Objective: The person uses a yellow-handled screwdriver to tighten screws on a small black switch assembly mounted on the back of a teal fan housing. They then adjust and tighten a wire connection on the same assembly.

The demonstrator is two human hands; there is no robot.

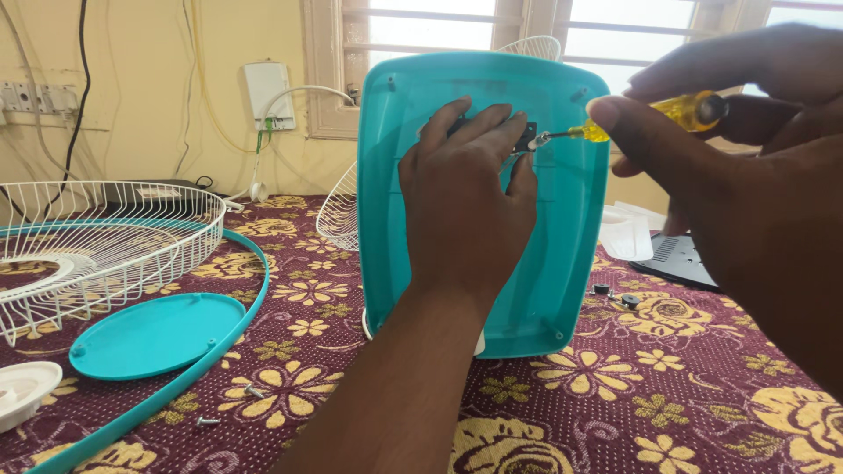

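our right hand (pixel 746 167) pinches the yellow screwdriver (pixel 632 123), shaft level, tip pointing left into the black part (pixel 524 138) our left hand (pixel 465 202) presses against the teal panel (pixel 553 246).

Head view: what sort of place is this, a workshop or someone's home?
Most likely a room in a home, used for a repair. The work lies on a flowered cloth, there is a barred window behind, and loose wiring and a switchboard on a plain yellow wall. Fan parts lie spread about.

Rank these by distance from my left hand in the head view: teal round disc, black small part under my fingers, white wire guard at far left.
1. black small part, under the left hand fingertips, touching.
2. teal round disc, lower left on the cloth.
3. white wire guard, far left.
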